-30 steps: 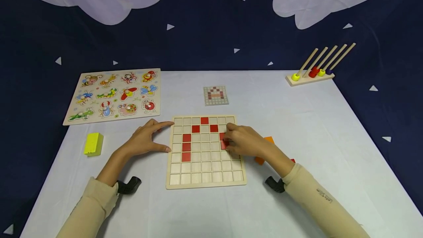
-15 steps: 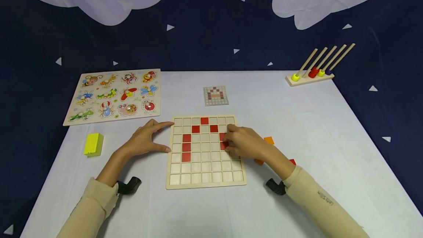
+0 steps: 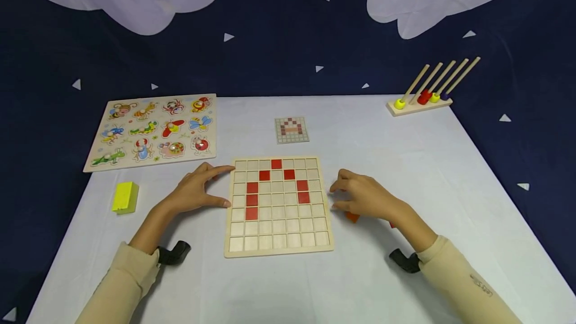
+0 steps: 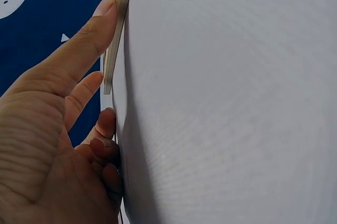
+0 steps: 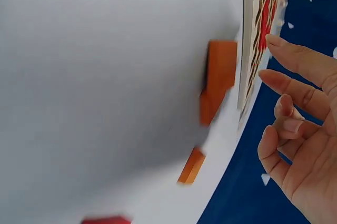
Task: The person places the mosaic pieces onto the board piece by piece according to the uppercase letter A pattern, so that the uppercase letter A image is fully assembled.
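Observation:
A wooden grid board [image 3: 279, 241] lies on the white table, with several red square tiles [image 3: 303, 197] in its cells forming a partial arch. My left hand [image 3: 193, 190] touches the board's left edge with straight thumb and index finger, also seen in the left wrist view. Just off the board's right edge hovers my right hand [image 3: 364, 194], thumb and index apart, nothing between them. Beneath it lie orange tiles [image 5: 222, 66], one partly hidden by the hand in the head view. A loose red tile [image 5: 107, 220] lies nearer the right wrist.
Behind the board lies a small pattern card [image 3: 291, 130]. An insect peg puzzle [image 3: 150, 131] rests at the back left, with a yellow block [image 3: 125, 197] in front of it. A bead stand [image 3: 419, 106] with upright rods stands at the back right.
My right hand has left the red tiles at the board's right side and moved right, over the orange tiles. Both red tiles there now show fully. The left hand stays in place.

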Motion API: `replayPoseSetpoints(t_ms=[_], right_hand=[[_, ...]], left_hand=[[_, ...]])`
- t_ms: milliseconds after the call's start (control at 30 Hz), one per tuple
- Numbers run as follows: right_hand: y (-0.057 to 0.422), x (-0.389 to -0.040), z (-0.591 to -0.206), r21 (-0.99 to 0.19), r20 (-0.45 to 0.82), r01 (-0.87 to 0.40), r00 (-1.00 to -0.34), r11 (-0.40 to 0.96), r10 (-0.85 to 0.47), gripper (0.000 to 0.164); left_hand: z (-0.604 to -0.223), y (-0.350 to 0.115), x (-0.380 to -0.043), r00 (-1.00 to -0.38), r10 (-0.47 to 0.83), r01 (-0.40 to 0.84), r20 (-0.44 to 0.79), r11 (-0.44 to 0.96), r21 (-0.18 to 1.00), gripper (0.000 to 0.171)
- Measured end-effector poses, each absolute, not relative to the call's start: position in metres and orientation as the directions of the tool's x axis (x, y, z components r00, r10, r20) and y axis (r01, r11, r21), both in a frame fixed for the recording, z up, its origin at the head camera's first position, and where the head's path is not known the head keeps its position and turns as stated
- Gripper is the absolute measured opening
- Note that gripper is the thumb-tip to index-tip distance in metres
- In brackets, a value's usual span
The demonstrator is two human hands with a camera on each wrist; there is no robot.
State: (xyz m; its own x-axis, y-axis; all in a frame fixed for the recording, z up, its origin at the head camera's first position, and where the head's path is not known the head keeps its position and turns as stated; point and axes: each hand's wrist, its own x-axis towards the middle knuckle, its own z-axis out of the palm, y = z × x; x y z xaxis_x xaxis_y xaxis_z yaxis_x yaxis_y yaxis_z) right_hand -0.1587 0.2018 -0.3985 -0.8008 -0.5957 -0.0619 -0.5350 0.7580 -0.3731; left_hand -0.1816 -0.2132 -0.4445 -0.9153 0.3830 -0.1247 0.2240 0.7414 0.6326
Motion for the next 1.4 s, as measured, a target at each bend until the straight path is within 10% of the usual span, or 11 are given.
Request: replayPoseSetpoints(t_ms=[1400], right_hand=[[0.324,-0.105,-0.41,-0.326,-0.069,-0.388,-0.9,0.862,-0.431,0.025]], left_hand=[[-0.447,-0.213,-0.185,-0.913,0.377,0.201,-0.155,0.747,0.634,0.094]])
